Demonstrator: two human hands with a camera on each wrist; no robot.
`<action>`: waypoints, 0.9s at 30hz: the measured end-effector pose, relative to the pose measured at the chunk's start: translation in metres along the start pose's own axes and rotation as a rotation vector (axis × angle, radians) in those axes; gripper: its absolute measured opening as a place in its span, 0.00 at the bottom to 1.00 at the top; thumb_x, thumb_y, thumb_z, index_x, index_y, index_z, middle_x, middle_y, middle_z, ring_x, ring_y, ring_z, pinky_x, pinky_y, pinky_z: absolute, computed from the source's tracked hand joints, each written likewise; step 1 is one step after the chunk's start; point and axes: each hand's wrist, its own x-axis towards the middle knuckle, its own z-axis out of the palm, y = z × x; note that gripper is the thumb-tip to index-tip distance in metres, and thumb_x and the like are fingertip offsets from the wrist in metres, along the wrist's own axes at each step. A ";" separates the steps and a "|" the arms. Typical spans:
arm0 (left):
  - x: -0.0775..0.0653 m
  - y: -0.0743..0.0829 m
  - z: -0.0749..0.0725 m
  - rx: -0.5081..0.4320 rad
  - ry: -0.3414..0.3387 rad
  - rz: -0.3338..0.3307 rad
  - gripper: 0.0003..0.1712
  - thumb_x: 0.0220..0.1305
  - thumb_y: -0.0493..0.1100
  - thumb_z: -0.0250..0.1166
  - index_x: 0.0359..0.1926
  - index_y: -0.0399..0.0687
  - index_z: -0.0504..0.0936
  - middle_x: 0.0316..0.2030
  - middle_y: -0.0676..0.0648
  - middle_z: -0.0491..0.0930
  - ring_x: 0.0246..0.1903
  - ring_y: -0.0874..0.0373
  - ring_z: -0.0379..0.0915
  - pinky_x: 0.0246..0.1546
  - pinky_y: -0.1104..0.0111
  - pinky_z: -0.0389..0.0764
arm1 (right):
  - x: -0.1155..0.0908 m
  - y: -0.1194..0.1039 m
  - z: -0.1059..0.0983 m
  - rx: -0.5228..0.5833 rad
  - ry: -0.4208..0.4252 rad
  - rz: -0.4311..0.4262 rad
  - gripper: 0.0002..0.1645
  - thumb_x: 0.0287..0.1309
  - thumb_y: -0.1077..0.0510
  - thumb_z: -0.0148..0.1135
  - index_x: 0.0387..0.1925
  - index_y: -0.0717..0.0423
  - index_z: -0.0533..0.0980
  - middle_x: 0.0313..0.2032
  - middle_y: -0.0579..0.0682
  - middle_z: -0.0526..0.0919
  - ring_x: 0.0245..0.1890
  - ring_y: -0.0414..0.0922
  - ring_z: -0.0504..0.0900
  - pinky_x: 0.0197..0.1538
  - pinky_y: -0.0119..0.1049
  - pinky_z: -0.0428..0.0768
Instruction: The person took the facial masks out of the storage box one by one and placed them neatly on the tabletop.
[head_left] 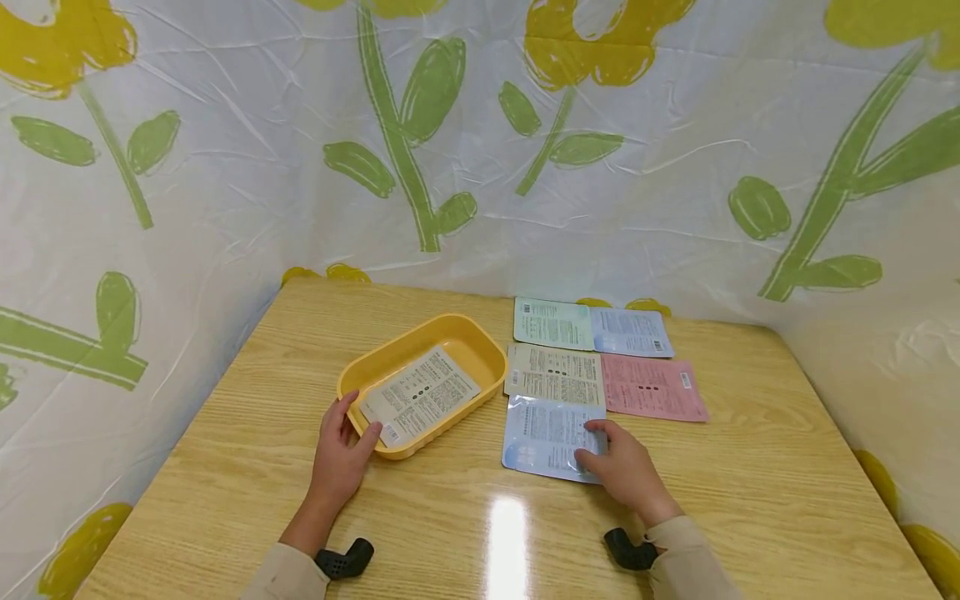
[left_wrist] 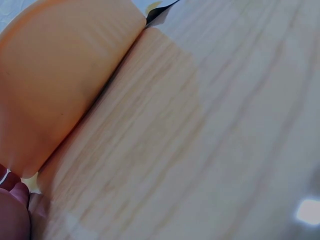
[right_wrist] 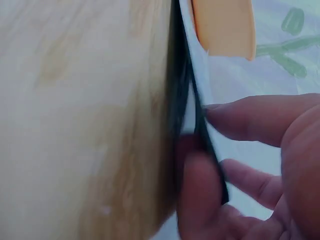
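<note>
Blue packet [head_left: 551, 437] — edge pinched, right grip [head_left: 628, 467] angled leftward

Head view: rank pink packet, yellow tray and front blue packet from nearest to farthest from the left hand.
1. Yellow tray: held at its left end by the left hand.
2. Front blue packet: right of the tray, in the right hand.
3. Pink packet: farther right and back.

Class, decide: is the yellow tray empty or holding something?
Holding something: in the head view, at least one pale printed packet lies inside the tray.
</note>
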 end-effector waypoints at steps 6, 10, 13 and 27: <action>0.000 -0.001 0.000 0.000 0.001 -0.003 0.36 0.71 0.40 0.63 0.74 0.40 0.59 0.74 0.36 0.45 0.74 0.44 0.46 0.70 0.58 0.52 | 0.001 -0.004 0.000 -0.109 -0.007 -0.020 0.33 0.59 0.54 0.69 0.59 0.71 0.72 0.57 0.71 0.75 0.56 0.64 0.74 0.61 0.63 0.70; 0.000 -0.001 0.000 0.003 -0.003 -0.003 0.36 0.71 0.40 0.63 0.74 0.40 0.58 0.74 0.36 0.45 0.74 0.44 0.46 0.70 0.59 0.52 | 0.001 -0.004 0.001 -0.143 -0.002 -0.009 0.34 0.59 0.52 0.70 0.59 0.71 0.73 0.54 0.70 0.76 0.53 0.63 0.75 0.59 0.63 0.71; 0.000 0.000 0.000 0.009 -0.007 -0.004 0.37 0.71 0.40 0.63 0.74 0.41 0.58 0.74 0.36 0.46 0.74 0.44 0.47 0.70 0.60 0.53 | 0.001 -0.004 0.003 -0.159 0.002 0.008 0.34 0.58 0.52 0.71 0.59 0.70 0.73 0.54 0.69 0.75 0.51 0.62 0.74 0.59 0.62 0.72; 0.001 -0.001 0.000 0.006 -0.004 0.000 0.36 0.71 0.40 0.63 0.74 0.41 0.59 0.74 0.36 0.46 0.74 0.44 0.47 0.70 0.60 0.52 | 0.008 -0.007 0.005 -0.226 -0.003 0.060 0.37 0.58 0.49 0.70 0.60 0.72 0.72 0.54 0.71 0.73 0.50 0.63 0.75 0.57 0.63 0.73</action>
